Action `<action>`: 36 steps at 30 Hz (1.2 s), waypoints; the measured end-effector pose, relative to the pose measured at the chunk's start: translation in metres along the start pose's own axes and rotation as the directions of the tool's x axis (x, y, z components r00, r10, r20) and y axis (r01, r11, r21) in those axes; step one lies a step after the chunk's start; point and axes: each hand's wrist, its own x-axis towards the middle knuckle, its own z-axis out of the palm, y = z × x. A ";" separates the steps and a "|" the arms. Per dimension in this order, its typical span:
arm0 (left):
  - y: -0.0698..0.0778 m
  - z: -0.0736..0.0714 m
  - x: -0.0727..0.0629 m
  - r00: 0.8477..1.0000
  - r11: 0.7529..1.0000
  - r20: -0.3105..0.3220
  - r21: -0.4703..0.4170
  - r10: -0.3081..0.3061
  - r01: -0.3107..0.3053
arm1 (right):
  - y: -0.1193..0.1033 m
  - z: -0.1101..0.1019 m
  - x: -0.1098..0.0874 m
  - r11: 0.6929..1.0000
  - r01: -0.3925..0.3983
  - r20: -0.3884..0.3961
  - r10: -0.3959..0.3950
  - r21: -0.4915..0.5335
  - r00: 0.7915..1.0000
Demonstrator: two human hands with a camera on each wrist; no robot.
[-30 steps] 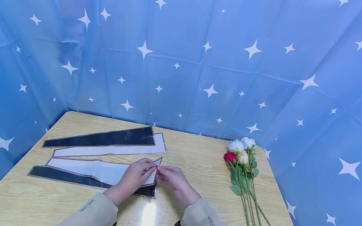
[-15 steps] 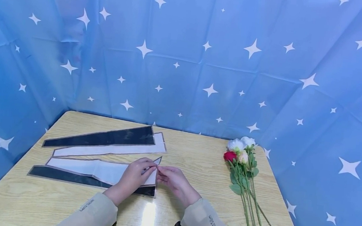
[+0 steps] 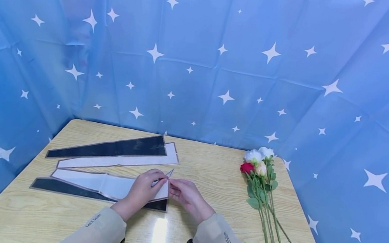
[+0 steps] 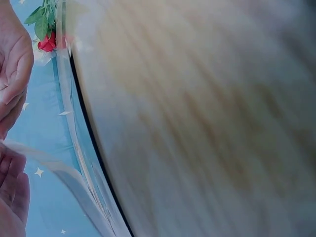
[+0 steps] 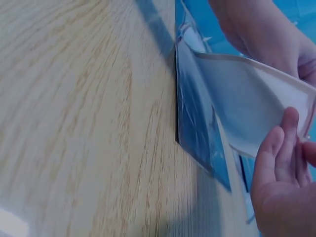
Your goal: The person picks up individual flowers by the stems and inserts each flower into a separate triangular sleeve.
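Observation:
A white tapered flower sleeve [image 3: 118,184] with a brown border lies over a black tapered sleeve [image 3: 68,188] at the near left of the table. My left hand [image 3: 143,189] pinches the white sleeve's wide end near its upper corner, and my right hand [image 3: 188,199] pinches the same end from the right, fingertips almost meeting. In the right wrist view the white sleeve [image 5: 237,98] is lifted off the black one [image 5: 195,111], with the right hand [image 5: 284,173] at its edge. The left wrist view shows both hands at its left border, partly cut off.
Behind the hands lie another black sleeve [image 3: 114,148] and another white sleeve [image 3: 123,161], overlapping. At the right of the wooden table [image 3: 211,166] rests a bunch of long-stemmed artificial flowers [image 3: 259,174], white, red and pale pink. A blue star-printed cloth [image 3: 191,82] hangs behind.
Both hands stay in nearly the same place. The white sleeve's near edge has shifted slightly towards the person, covering more of the black sleeve, and its raised corner looks narrower.

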 end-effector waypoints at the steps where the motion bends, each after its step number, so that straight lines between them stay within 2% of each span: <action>1: 0.000 0.000 0.000 1.000 1.000 -0.002 -0.002 -0.001 0.001 | 0.000 0.000 0.000 1.000 0.004 -0.007 -0.004 -0.012 1.000; 5: 0.000 -0.001 0.000 1.000 1.000 0.005 -0.004 -0.027 0.027 | 0.001 -0.002 -0.002 0.995 0.031 -0.068 -0.038 -0.100 0.997; 9: 0.002 -0.003 0.002 0.999 0.999 0.036 0.027 -0.028 0.028 | -0.002 -0.002 -0.005 0.973 0.057 -0.114 -0.084 -0.222 0.990; 15: 0.007 -0.008 0.004 0.996 0.995 0.089 0.098 0.028 -0.037 | -0.011 0.002 -0.008 0.943 0.059 -0.125 -0.105 -0.326 0.987; 20: 0.011 -0.011 0.005 0.991 0.987 0.081 0.112 0.105 -0.114 | -0.014 0.002 -0.006 0.915 0.058 -0.147 -0.126 -0.400 0.981; 23: 0.013 -0.011 0.006 0.987 0.983 0.074 0.111 0.140 -0.147 | -0.013 -0.001 -0.005 0.904 0.061 -0.141 -0.132 -0.423 0.981; 26: 0.014 -0.011 0.006 0.985 0.981 0.088 0.108 0.150 -0.159 | -0.014 -0.003 -0.004 0.909 0.058 -0.131 -0.122 -0.413 0.984; 36: 0.012 -0.009 0.004 0.983 0.991 0.139 0.041 0.118 -0.125 | -0.012 -0.001 -0.005 0.924 0.039 -0.144 -0.101 -0.381 0.984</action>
